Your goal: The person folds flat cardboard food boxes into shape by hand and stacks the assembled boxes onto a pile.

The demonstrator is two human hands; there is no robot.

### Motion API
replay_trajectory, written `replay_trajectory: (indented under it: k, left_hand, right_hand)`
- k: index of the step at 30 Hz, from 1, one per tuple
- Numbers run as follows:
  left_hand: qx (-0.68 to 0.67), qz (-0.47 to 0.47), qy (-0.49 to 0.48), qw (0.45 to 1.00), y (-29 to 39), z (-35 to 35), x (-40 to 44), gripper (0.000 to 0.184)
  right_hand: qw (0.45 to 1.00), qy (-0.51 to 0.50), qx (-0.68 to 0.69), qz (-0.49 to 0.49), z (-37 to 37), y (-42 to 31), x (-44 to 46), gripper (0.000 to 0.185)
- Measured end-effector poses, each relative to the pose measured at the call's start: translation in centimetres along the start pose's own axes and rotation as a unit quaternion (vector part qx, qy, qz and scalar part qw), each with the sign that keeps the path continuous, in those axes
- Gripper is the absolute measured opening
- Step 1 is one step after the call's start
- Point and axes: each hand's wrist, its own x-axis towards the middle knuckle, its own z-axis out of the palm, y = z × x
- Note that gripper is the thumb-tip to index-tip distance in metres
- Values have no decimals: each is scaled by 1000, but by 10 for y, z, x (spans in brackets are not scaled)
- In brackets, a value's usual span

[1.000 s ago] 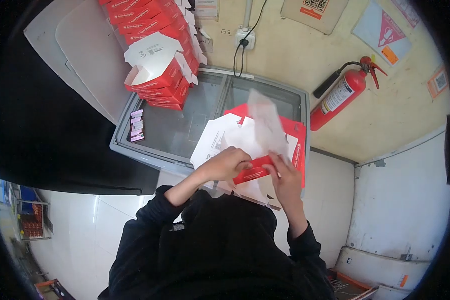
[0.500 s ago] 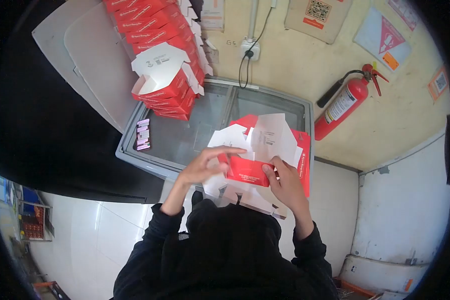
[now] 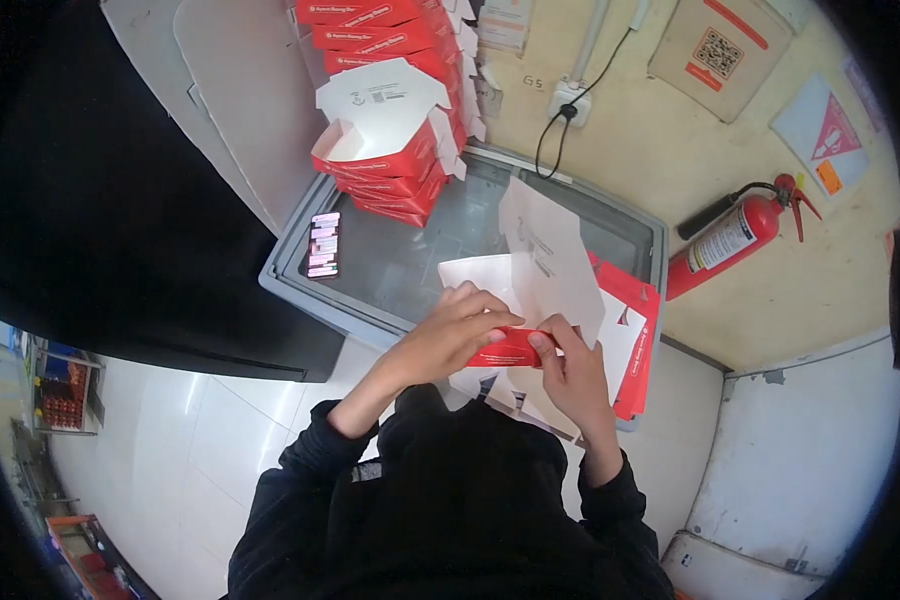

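Note:
A red-and-white cardboard food box [image 3: 505,348], partly folded, is between my hands at the near edge of the glass-topped chest freezer. Its large white lid flap [image 3: 555,260] stands up on the far side. My left hand [image 3: 462,325] grips the box's left corner, thumb on the red wall and fingers over the top edge. My right hand [image 3: 573,370] pinches the right end of the same wall. Flat red-and-white box blanks [image 3: 635,350] lie under and to the right of it. White cut flaps stick out below, toward my body.
A tall stack of folded red boxes [image 3: 385,180] stands at the freezer's back left, the top one with its lid up. A lit phone [image 3: 324,245] lies on the glass top [image 3: 390,245]. On the right wall hangs a red fire extinguisher [image 3: 735,235]; a cable [image 3: 550,150] dangles from a socket.
My left hand, loose and blurred before, has closed on the box's left corner. The box's left side is now folded up. The camera view has shifted, moving the surroundings rightward.

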Motion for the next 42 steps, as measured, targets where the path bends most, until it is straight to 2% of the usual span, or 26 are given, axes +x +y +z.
replay_trajectory:
  k: [4,5,6,8,9,10,12,13,14,15,17,18,20,21,23,24,25,26,27,28,29,32,33,37,40,42]
  left_hand:
    - [-33,-12,6,999,10,-9,0,48]
    - [-2,23,3,1000,5,-6,-5,65]
    - [-1,57,25,998,1,-8,-3,68]
    - [4,126,71,989,-6,-16,-2,72]
    - [109,123,125,978,-28,-32,-1,63]
    - [212,110,178,955,-49,-49,-1,54]
    - [205,-1,379,903,-108,-96,10,47]
    - [168,-107,456,867,-139,-121,17,45]
    - [132,-123,463,868,-185,-156,16,48]
    - [126,-209,481,842,-248,-178,8,53]
    - [88,-310,454,830,-338,-208,-1,63]
    - [-18,-320,385,866,-350,-211,-3,66]
    - [-227,-324,222,891,-363,-215,-5,73]
    - [-233,-323,242,885,-302,-213,9,80]
    - [-264,-322,245,876,-311,-211,7,78]
    - [-280,-325,246,869,-314,-208,4,77]
    - [-235,-377,220,869,-302,-212,3,82]
    - [-254,-389,216,859,-308,-211,0,85]
    - [-272,-398,213,850,-319,-211,-2,88]
    - [-289,-407,210,840,-325,-214,-4,91]
    - [-296,-380,185,857,-323,-217,-5,100]
    - [-338,-372,206,840,-351,-223,-9,99]
    - [-348,-374,203,835,-354,-226,-9,97]
    - [-388,-382,181,819,-350,-231,5,89]
    - [-381,-397,160,820,-341,-229,17,88]
    - [-371,-430,165,807,-341,-230,23,87]
  right_hand:
    - [993,85,46,-69,23,-9,22,16]
    - [987,114,82,-82,35,0,28,16]
    - [978,144,116,-93,47,7,34,16]
    - [964,247,69,-71,64,8,53,9]
    - [952,298,45,-62,72,9,64,9]
    - [944,316,86,-37,76,22,70,10]
    - [917,352,188,-18,73,36,81,17]
    - [894,371,248,-27,71,31,88,22]
    - [886,391,249,-19,71,32,95,24]
    - [877,411,249,-9,68,40,100,25]
    - [856,443,266,-11,68,39,111,28]
    - [849,443,289,-21,70,31,119,28]
    - [831,443,334,-42,75,13,144,28]
    - [852,441,278,-50,79,14,159,30]
    - [853,404,326,-56,90,-7,193,33]
    - [857,401,316,-74,97,-18,213,34]
    - [866,390,295,-107,103,-30,232,33]
    - [870,392,266,-136,112,-44,253,32]
    - [878,383,259,-118,122,-57,273,32]
    - [885,387,223,-129,135,-61,293,32]
    - [889,399,164,-157,147,-58,315,32]
    - [921,358,-4,-154,161,-36,350,34]
    - [907,379,-10,-184,167,-16,365,34]
    - [977,203,-45,-48,152,-7,353,30]
    - [919,328,-92,-200,157,10,346,33]
    - [934,353,15,-44,168,27,336,45]
